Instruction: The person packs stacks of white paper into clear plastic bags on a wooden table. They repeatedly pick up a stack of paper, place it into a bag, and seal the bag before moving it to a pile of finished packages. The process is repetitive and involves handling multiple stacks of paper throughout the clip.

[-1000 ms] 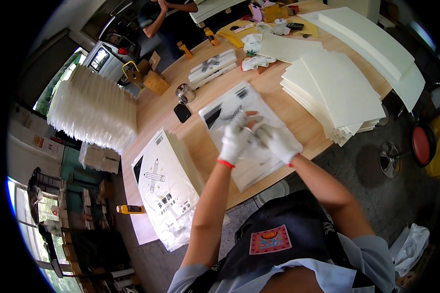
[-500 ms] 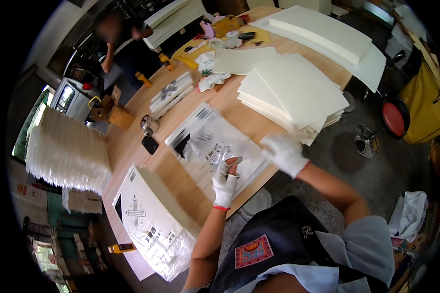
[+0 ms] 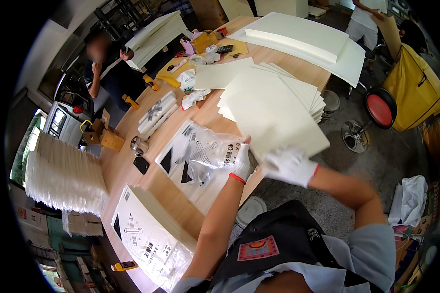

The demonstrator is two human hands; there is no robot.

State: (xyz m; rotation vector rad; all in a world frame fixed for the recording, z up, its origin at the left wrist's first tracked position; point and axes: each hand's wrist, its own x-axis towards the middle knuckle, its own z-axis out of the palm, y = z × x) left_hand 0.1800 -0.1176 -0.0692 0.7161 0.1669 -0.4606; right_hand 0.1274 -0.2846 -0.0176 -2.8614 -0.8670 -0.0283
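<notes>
My left hand, in a white glove with a red cuff, pinches the mouth of a clear printed plastic bag. The bag's near end is lifted, and more flat bags lie beneath it. Blurred by motion, my gloved right hand grips the near edge of cream paper sheets. These sheets slant from the fanned paper stack toward the bag mouth. My right fingertips are smeared and partly hidden, close beside my left hand.
Filled paper packs are piled at the near left, with a tall bagged stack beyond. A phone, a metal container and rolled packs sit on the table. A red-seated stool stands at right. A person stands across the table.
My right hand has taken hold of paper sheets and drawn them toward me off the stack. My left hand has moved up and right, lifting the bag's mouth. The view has shifted slightly.
</notes>
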